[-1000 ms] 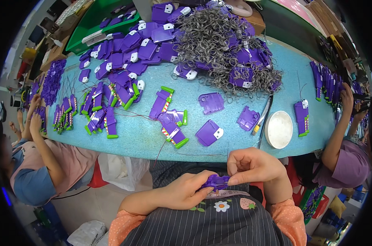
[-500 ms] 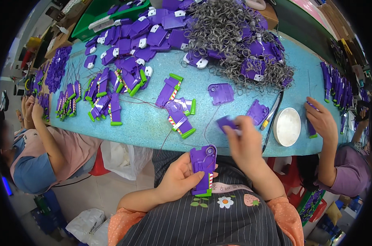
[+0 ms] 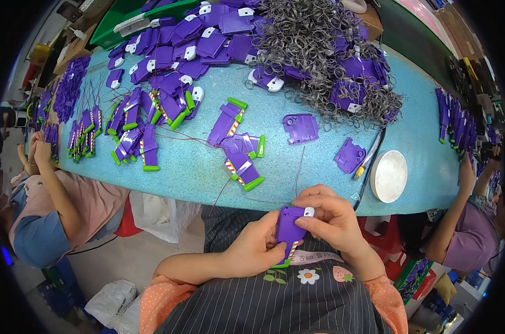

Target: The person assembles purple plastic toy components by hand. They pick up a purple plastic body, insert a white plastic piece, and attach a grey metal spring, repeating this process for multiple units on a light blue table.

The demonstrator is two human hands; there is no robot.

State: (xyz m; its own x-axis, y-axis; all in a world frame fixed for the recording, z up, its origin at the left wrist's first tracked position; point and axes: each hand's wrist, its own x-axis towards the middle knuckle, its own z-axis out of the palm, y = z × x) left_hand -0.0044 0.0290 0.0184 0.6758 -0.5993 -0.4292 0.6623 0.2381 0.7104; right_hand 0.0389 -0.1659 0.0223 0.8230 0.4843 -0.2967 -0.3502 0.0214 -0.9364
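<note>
In front of my apron, my left hand (image 3: 257,243) is closed around a purple plastic toy wing (image 3: 291,254) with a green tip and a red-and-white striped edge. A purple cover (image 3: 291,225) with a white end lies over it, hiding its inside. Thumb and fingers of my right hand (image 3: 331,219) pinch the cover by its white end. A thin wire runs up from there to the table. Two purple half shells (image 3: 301,129) lie beyond my hands, and two wings with green tips (image 3: 243,162) sit to their left.
Purple covers with white ends (image 3: 211,42) are heaped at the back, beside a tangle of grey rings (image 3: 314,50). A white bowl (image 3: 389,176) and a yellow-handled tool (image 3: 359,172) stand to the right. Two co-workers sit at either side of the blue table (image 3: 208,192).
My right hand has brought the cover down and left onto the wing in my left hand, over its open inside. The co-worker's hand at right has moved away to the right.
</note>
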